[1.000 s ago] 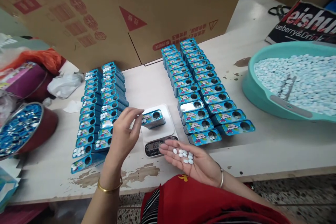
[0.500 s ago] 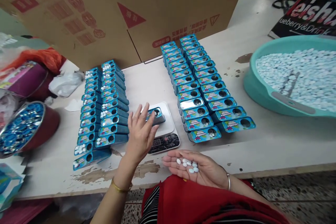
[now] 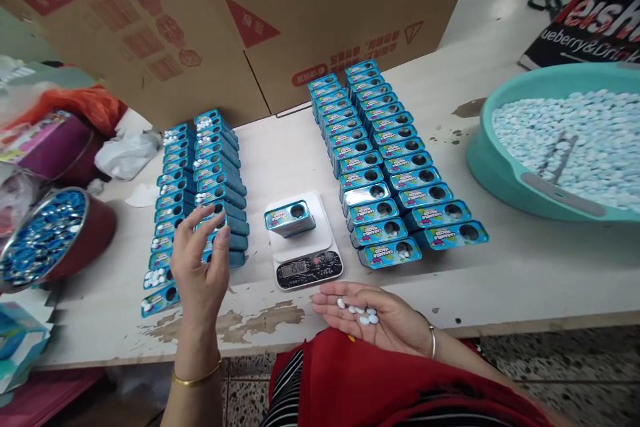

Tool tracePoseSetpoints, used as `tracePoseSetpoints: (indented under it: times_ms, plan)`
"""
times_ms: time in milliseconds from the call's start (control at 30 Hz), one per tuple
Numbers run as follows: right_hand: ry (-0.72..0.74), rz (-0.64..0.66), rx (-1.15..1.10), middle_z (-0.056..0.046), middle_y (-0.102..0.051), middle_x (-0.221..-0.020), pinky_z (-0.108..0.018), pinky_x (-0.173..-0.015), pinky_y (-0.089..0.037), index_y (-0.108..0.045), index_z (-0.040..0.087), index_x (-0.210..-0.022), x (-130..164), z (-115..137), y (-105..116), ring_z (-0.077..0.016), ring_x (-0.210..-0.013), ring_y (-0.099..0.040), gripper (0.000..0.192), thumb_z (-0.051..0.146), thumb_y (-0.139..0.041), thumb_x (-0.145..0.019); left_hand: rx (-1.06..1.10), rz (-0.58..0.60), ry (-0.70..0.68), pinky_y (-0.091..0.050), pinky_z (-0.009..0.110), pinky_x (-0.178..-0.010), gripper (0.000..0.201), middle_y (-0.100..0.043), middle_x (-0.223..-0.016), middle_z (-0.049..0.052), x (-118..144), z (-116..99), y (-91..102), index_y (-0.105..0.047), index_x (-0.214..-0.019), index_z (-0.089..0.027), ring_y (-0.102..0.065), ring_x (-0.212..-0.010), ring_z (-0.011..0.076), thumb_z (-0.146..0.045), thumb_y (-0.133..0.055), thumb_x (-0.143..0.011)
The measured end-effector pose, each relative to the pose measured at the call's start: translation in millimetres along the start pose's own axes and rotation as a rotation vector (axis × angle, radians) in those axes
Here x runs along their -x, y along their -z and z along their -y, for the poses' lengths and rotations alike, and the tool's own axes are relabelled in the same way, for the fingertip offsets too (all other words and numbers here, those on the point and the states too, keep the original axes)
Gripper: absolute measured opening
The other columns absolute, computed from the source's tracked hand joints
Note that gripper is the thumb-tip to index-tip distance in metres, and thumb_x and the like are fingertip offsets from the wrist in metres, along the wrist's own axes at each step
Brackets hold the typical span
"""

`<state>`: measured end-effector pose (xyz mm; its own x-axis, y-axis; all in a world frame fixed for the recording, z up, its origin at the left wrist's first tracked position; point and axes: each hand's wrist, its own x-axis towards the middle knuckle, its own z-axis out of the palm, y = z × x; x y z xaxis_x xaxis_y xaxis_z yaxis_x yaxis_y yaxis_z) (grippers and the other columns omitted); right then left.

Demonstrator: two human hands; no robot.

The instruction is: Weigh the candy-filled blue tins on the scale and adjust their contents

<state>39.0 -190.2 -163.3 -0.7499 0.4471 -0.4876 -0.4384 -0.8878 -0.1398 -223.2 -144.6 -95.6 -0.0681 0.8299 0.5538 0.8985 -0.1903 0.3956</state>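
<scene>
My left hand (image 3: 203,267) is open, its fingers apart and slightly bent, over the near end of the left rows of blue tins (image 3: 220,183). Some of those tins carry white candies on their tops. In my upturned right hand (image 3: 395,323), low in front of the scale, lie several white oval candies (image 3: 365,320). One blue tin (image 3: 286,217) with a round hole in its top rests on the white kitchen scale (image 3: 305,243), touched by neither hand. Digits show on the scale's display (image 3: 294,269).
Two rows of blue tins (image 3: 373,180) stand right of the scale. A teal basin (image 3: 493,177) of white candies with tongs (image 3: 563,157) is at the right. A red bowl (image 3: 95,240) of shiny blue pieces stands left, and a cardboard box (image 3: 200,47) closes off the back.
My left hand has moved left, away from the tin on the scale, to above the left rows. The tin and scale display now show fully. My right hand stays in place with the candies.
</scene>
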Motion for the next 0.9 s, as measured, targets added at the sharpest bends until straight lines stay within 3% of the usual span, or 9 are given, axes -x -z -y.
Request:
tracePoseSetpoints:
  times_ms: [233, 400, 567, 667, 800, 900]
  plan:
    - [0.002, 0.001, -0.019, -0.017, -0.062, -0.126, -0.034, -0.103, -0.041, -0.065, 0.009, -0.111, 0.3, -1.7, 1.9, -0.0243, -0.119, -0.057, 0.035, 0.016, -0.060, -0.077, 0.015, 0.078, 0.002, -0.043, 0.041, -0.100, 0.018, -0.061, -0.117, 0.008, 10.7, 5.0, -5.0, -0.064, -0.104, -0.021, -0.056, -0.114, 0.0223, -0.023, -0.056, -0.088]
    - [-0.002, -0.016, -0.059, -0.017, -0.060, -0.129, -0.035, -0.104, -0.040, -0.064, 0.009, -0.112, -0.2, -1.6, -1.5, -0.0240, -0.118, -0.058, 0.035, 0.016, -0.059, -0.078, 0.086, 0.132, -0.032, -0.046, 0.036, -0.093, 0.018, -0.062, -0.108, 0.007, 15.6, -6.3, -7.1, -0.063, -0.104, -0.020, -0.059, -0.104, 0.0189, -0.019, -0.057, -0.087]
    - [0.004, -0.038, -0.092, -0.016, -0.060, -0.129, -0.036, -0.105, -0.039, -0.062, 0.010, -0.114, -1.9, -2.3, -3.4, -0.0231, -0.116, -0.059, 0.035, 0.018, -0.059, -0.080, 0.273, 0.429, -0.151, -0.049, 0.029, -0.081, 0.018, -0.062, -0.098, 0.006, 41.9, -30.0, -14.7, -0.060, -0.105, -0.020, -0.060, -0.093, 0.0161, -0.017, -0.055, -0.088]
    - [-0.002, -0.012, -0.098, -0.016, -0.061, -0.127, -0.036, -0.106, -0.038, -0.063, 0.010, -0.112, -3.6, -3.9, -2.2, -0.0227, -0.116, -0.060, 0.036, 0.017, -0.061, -0.078, 0.199, 0.445, -0.184, -0.046, 0.034, -0.087, 0.027, -0.060, -0.109, 0.008, 48.0, -34.5, -24.3, -0.055, -0.115, -0.022, -0.056, -0.103, 0.0195, -0.020, -0.055, -0.088]
    - [-0.005, 0.018, -0.087, -0.015, -0.065, -0.122, -0.035, -0.102, -0.040, -0.066, 0.010, -0.108, -6.8, -6.4, -2.4, -0.0234, -0.114, -0.061, 0.035, 0.017, -0.064, -0.074, -0.052, 0.395, -0.243, -0.037, 0.045, -0.098, 0.061, -0.049, -0.131, 0.015, 23.9, -25.3, -36.9, -0.037, -0.136, -0.021, -0.046, -0.120, 0.0289, -0.035, -0.063, -0.083]
    - [0.005, 0.037, -0.069, -0.013, -0.067, -0.119, -0.032, -0.099, -0.042, -0.069, 0.012, -0.103, -9.2, -7.6, -2.5, -0.0225, -0.112, -0.062, 0.034, 0.019, -0.067, -0.070, -0.104, 0.522, -0.259, -0.040, 0.041, -0.090, 0.048, -0.059, -0.115, 0.011, -13.5, -15.2, -43.1, -0.045, -0.127, -0.019, -0.054, -0.107, 0.0262, -0.035, -0.060, -0.085]
